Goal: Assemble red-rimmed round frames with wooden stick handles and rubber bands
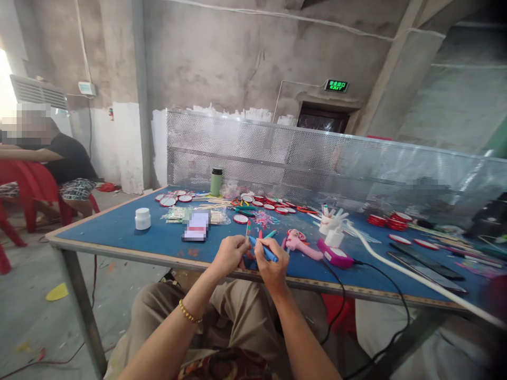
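Over the table's near edge my two hands are close together. My left hand [233, 252] pinches a thin upright strip [248, 228] with red, green and pale colours at its top; its lower part is hidden by the fingers. A blue marker [269, 254] is gripped in my right hand [273, 266], with its body lying across the fingers toward the left hand. Just behind the hands lie a red marker [260, 234] and a teal marker [271, 234]. To the right are a pink handheld tool [304, 246] and a purple device [335, 255] with a black cable.
The blue table [114, 236] carries a white jar [143, 218], a phone [197, 226], a green bottle [216, 182], red-rimmed discs [168, 201] and a white cup [327, 224]. A white hose [400, 265] crosses the right side. A seated person [71, 158] is at left.
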{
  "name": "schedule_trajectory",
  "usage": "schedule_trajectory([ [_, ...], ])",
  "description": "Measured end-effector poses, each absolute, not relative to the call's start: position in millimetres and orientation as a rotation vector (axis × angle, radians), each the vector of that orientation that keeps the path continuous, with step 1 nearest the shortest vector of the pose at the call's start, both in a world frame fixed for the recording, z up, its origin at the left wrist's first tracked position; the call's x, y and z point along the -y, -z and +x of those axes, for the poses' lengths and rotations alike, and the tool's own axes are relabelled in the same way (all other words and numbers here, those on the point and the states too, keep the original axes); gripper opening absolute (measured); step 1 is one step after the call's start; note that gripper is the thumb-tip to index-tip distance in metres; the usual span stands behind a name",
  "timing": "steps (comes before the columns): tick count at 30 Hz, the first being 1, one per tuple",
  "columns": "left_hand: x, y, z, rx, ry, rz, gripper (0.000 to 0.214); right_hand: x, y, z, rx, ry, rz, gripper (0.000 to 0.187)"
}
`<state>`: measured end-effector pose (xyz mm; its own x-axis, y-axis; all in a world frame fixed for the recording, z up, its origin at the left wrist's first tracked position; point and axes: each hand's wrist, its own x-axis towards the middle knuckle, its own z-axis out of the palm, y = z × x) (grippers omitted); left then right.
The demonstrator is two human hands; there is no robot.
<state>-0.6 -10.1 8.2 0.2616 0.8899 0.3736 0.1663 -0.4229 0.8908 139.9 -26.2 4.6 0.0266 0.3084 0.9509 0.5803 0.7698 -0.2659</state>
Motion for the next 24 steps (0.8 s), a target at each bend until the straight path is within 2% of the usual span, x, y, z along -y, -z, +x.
schedule_trajectory([
  [24, 11.7, -9.5, -0.9, -0.975, -1.220, 1.799, 0.030, 28.5, -6.8, 138.2, 1.587, 0.218, -0.721, 0.012],
])
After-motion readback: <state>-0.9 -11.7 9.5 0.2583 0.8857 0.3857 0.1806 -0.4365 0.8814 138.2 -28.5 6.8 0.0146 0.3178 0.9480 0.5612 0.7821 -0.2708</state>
